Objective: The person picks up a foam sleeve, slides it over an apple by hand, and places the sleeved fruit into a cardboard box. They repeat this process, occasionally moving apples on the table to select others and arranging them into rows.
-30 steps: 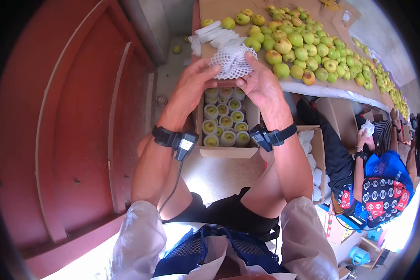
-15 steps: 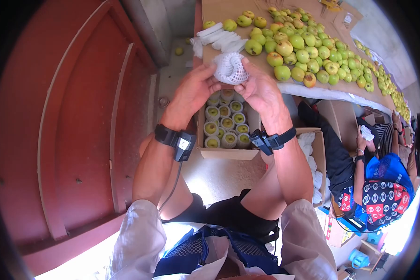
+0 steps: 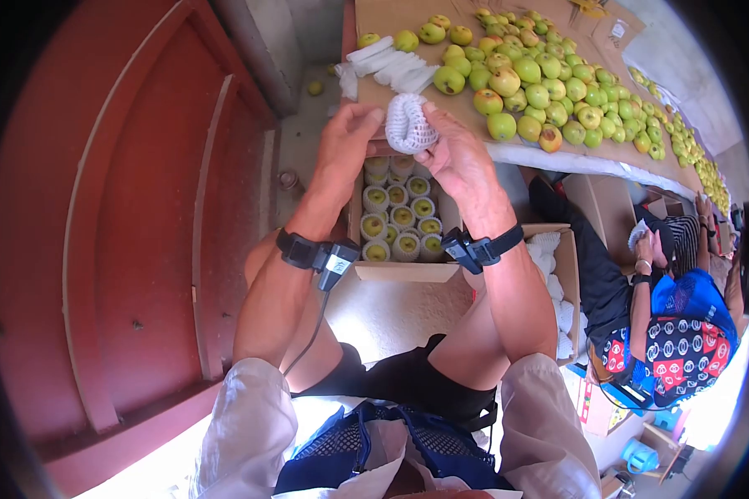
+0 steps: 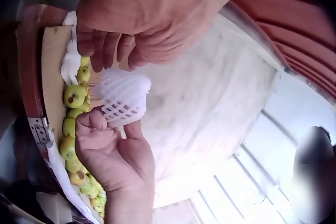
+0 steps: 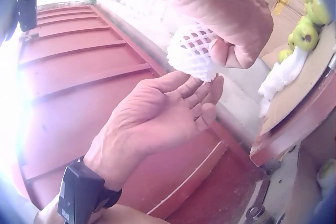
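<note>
A white foam fruit net [image 3: 409,123], rounded into a cup with a thick rolled rim, is held up above the front edge of the table. My right hand [image 3: 460,158] pinches its side between thumb and fingers; in the right wrist view, the mesh [image 5: 191,53] is stretched under that thumb. On the other side, my left hand [image 3: 345,145] has its fingers loosely extended, fingertips right at the net's edge. Below the hands, a cardboard box [image 3: 408,272] holds rows of green apples [image 3: 403,218] in white foam nets.
Loose green apples [image 3: 527,69] cover much of the cardboard-topped table, beside a stack of flat white nets [image 3: 391,66]. A second box [image 3: 569,249] with white-netted pieces stands to my right. Beyond it sits another person [image 3: 686,349]. A red door [image 3: 133,208] is on my left.
The net has gone from a wide, loose mesh between both hands to a narrower cup with a rolled rim. My left fingers have come away from its side, while the right hand keeps hold.
</note>
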A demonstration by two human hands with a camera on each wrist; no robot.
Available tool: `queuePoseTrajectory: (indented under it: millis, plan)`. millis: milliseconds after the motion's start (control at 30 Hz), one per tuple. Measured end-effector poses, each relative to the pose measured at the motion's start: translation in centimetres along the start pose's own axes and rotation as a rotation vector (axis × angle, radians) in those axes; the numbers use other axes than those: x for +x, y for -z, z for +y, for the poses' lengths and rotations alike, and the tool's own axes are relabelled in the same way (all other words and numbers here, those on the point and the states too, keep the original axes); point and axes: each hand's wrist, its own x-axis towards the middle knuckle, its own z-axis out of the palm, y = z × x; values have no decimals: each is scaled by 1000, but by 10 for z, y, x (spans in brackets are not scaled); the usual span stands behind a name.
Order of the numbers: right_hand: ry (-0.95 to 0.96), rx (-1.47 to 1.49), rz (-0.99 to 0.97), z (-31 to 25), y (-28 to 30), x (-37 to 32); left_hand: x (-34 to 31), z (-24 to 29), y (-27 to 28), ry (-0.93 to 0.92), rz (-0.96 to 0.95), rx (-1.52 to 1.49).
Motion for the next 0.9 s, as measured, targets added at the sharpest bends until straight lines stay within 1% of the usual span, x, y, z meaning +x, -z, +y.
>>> queuePoseTrajectory:
  millis: [67,167,267,367,467,567,667,767,867,900]
  plan:
    - [2,5,7,-2,-1,0,2,-3,7,70,-71,-75]
    - [42,21,93,-4,-14,-4,-1,2,3,43,-71,-176]
    - [112,-68,98,-2,-13,-5,-6,7,-7,-182,100,133]
    - [155,-130,93,-1,-17,-7,1,-6,-1,-277,90,298]
    - [193,-260,83,2,-23,-8,1,-6,0,-224,68,295]
    - [264,-430,98,2,-36,-16,0,-7,0,-258,104,329]
    - [332,-437,46,6,-44,-19,-2,1,2,-215,86,426]
    - [401,-492,-6,15,-39,-12,-1,-5,8,-205,95,383]
    - [404,-539,-9,14,-38,-13,-1,-5,10,-163,90,346]
    - [417,-586,49,14,-37,-12,2,-7,14,-192,86,333]
